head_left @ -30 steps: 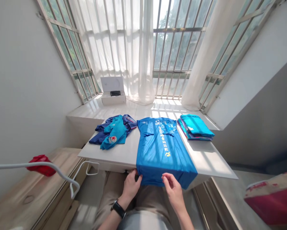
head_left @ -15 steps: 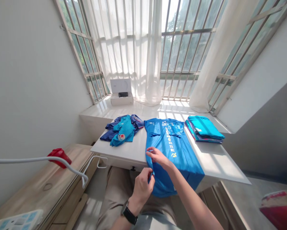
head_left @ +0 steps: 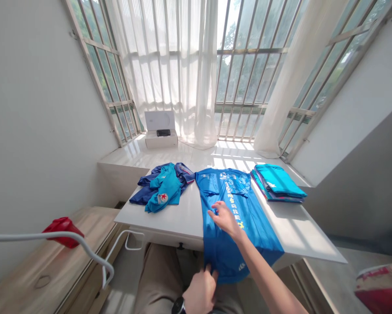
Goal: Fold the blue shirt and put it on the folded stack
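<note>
Lowered since the earlier frame, the left hand (head_left: 200, 290) meets the near left hem of the blue shirt (head_left: 255, 222), whether pinching it cannot be told, while the right hand (head_left: 226, 221), fingers loosely parted around nothing, lies over the shirt's body. Sleeves appear turned in, but the body remains unfolded, overhanging the table's (head_left: 182, 222) near edge, between unfolded garments (head_left: 166, 185) left and a folded stack (head_left: 279, 179) right.

Down the front of the blue shirt (head_left: 252, 213) we read 3 white characters (head_left: 235, 211), "马拉松"; those above seem too blurred to trust. Below sits a yellow emblem (head_left: 240, 225), and near its hem a white logo (head_left: 241, 266). Left of it, a teal shirt (head_left: 170, 185) bears 1 round badge (head_left: 162, 199) with a red star-like figure.
</note>
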Demonstrator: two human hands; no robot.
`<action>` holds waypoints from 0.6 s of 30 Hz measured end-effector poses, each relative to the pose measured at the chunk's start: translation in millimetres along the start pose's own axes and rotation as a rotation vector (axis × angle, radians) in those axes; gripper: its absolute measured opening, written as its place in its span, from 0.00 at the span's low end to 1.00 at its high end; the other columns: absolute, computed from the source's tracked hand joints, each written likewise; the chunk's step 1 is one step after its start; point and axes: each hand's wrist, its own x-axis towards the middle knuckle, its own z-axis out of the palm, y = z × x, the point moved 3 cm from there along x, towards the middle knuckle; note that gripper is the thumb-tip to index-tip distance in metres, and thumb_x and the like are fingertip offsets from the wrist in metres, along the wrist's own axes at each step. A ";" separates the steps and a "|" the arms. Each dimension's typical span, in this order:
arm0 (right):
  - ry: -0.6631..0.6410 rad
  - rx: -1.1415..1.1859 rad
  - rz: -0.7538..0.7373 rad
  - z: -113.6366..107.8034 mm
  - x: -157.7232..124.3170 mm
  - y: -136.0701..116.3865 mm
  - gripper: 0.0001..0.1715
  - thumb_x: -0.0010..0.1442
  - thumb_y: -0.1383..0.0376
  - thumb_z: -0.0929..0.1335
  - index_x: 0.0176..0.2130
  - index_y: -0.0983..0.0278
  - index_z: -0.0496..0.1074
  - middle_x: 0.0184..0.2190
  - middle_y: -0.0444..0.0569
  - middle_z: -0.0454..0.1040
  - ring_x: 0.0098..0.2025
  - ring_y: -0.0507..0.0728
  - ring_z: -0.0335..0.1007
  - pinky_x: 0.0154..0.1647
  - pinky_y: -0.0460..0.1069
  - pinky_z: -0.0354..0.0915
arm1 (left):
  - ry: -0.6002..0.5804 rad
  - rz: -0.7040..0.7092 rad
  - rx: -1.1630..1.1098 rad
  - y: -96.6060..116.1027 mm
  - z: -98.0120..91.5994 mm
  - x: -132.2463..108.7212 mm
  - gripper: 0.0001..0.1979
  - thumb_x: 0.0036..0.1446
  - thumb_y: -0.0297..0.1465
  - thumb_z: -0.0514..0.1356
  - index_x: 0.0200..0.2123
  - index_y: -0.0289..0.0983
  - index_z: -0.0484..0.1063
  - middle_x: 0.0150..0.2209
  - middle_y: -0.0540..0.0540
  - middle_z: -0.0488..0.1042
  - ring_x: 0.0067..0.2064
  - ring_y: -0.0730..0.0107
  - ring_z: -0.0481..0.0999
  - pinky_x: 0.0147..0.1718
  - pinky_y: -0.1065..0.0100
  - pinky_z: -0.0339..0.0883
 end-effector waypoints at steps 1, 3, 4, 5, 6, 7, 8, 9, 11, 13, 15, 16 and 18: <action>0.013 -0.034 -0.012 -4.3 11.2 1.4 0.16 0.56 0.55 0.71 0.39 0.62 0.79 0.49 0.55 0.77 0.44 0.63 0.76 0.49 0.57 0.69 | -0.033 0.004 0.023 -5.5 4.7 4.1 0.37 0.47 0.26 0.65 0.63 0.40 0.69 0.66 0.30 0.65 0.54 0.33 0.76 0.52 0.42 0.72; 0.021 -0.096 -0.029 -11.7 41.8 3.9 0.13 0.59 0.57 0.70 0.38 0.63 0.79 0.46 0.55 0.78 0.42 0.62 0.76 0.48 0.56 0.69 | -0.081 0.049 -0.008 -15.4 14.0 13.9 0.38 0.49 0.29 0.65 0.66 0.44 0.66 0.68 0.33 0.64 0.55 0.35 0.76 0.54 0.44 0.72; 0.015 -0.125 -0.033 -14.5 60.3 5.2 0.12 0.60 0.58 0.69 0.38 0.63 0.79 0.44 0.54 0.79 0.41 0.62 0.76 0.48 0.56 0.69 | -0.097 0.073 -0.050 -19.9 18.8 20.0 0.40 0.50 0.30 0.65 0.68 0.46 0.64 0.68 0.35 0.64 0.57 0.36 0.75 0.55 0.44 0.72; 0.007 -0.155 -0.035 -16.4 80.0 6.5 0.12 0.62 0.60 0.69 0.38 0.64 0.79 0.42 0.54 0.80 0.40 0.61 0.77 0.48 0.56 0.69 | -0.118 0.084 -0.083 -24.3 24.1 27.1 0.42 0.51 0.32 0.65 0.70 0.47 0.61 0.69 0.37 0.63 0.60 0.36 0.73 0.57 0.44 0.70; -0.001 -0.186 -0.036 -17.6 100.0 7.7 0.11 0.63 0.61 0.68 0.39 0.65 0.79 0.41 0.54 0.80 0.41 0.62 0.77 0.48 0.56 0.69 | -0.136 0.067 -0.101 -28.9 29.9 35.2 0.43 0.51 0.32 0.66 0.71 0.48 0.59 0.70 0.38 0.62 0.63 0.36 0.70 0.60 0.43 0.67; -0.007 -0.218 -0.036 -18.1 119.7 9.0 0.11 0.64 0.63 0.68 0.40 0.65 0.79 0.41 0.55 0.80 0.43 0.62 0.77 0.50 0.57 0.69 | -0.153 0.027 -0.101 -33.6 35.9 44.1 0.44 0.51 0.33 0.66 0.71 0.48 0.58 0.71 0.38 0.60 0.66 0.35 0.65 0.62 0.41 0.64; -0.011 -0.251 -0.036 -17.9 138.3 10.4 0.11 0.66 0.63 0.68 0.43 0.66 0.79 0.43 0.55 0.80 0.46 0.62 0.76 0.52 0.57 0.69 | -0.166 -0.025 -0.083 -37.9 41.6 53.3 0.44 0.52 0.33 0.66 0.71 0.46 0.58 0.72 0.38 0.58 0.69 0.33 0.60 0.65 0.37 0.58; -0.014 -0.283 -0.034 -17.2 155.3 11.9 0.12 0.67 0.63 0.68 0.46 0.66 0.78 0.46 0.55 0.79 0.49 0.62 0.76 0.53 0.58 0.69 | -0.168 -0.079 -0.068 -41.7 46.4 62.2 0.42 0.53 0.33 0.65 0.71 0.45 0.59 0.73 0.37 0.56 0.70 0.32 0.56 0.66 0.34 0.53; -0.032 -0.346 -0.030 -14.1 183.0 15.5 0.16 0.68 0.60 0.69 0.52 0.65 0.74 0.52 0.54 0.76 0.53 0.61 0.74 0.55 0.60 0.70 | -0.160 -0.155 -0.061 -46.5 52.4 76.9 0.38 0.56 0.32 0.62 0.71 0.41 0.61 0.73 0.36 0.55 0.72 0.30 0.51 0.67 0.30 0.45; -0.081 -0.403 -0.022 -9.6 202.0 20.0 0.20 0.68 0.57 0.70 0.56 0.64 0.72 0.56 0.53 0.73 0.53 0.61 0.73 0.54 0.61 0.72 | -0.156 -0.201 -0.096 -48.9 52.4 85.1 0.35 0.59 0.31 0.59 0.70 0.40 0.61 0.73 0.37 0.56 0.72 0.32 0.52 0.67 0.32 0.46; -0.152 -0.457 -0.014 -5.1 213.9 24.8 0.21 0.68 0.57 0.70 0.57 0.63 0.71 0.56 0.52 0.73 0.53 0.60 0.74 0.53 0.60 0.73 | -0.189 -0.244 -0.163 -49.6 48.4 86.4 0.32 0.61 0.30 0.55 0.69 0.42 0.63 0.72 0.39 0.59 0.70 0.36 0.59 0.66 0.38 0.53; -0.184 -0.481 -0.011 -3.5 218.1 26.9 0.20 0.69 0.57 0.70 0.56 0.63 0.71 0.56 0.52 0.73 0.52 0.60 0.74 0.52 0.60 0.73 | -0.206 -0.270 -0.198 -49.4 45.3 85.2 0.30 0.63 0.30 0.54 0.69 0.44 0.64 0.71 0.40 0.60 0.68 0.39 0.63 0.65 0.41 0.57; -0.224 -0.523 -0.004 -2.4 224.9 30.0 0.20 0.69 0.57 0.69 0.56 0.62 0.72 0.56 0.52 0.74 0.51 0.59 0.74 0.52 0.59 0.74 | -0.226 -0.323 -0.265 -47.1 37.5 80.5 0.27 0.65 0.31 0.52 0.66 0.48 0.67 0.69 0.42 0.64 0.64 0.42 0.69 0.62 0.46 0.63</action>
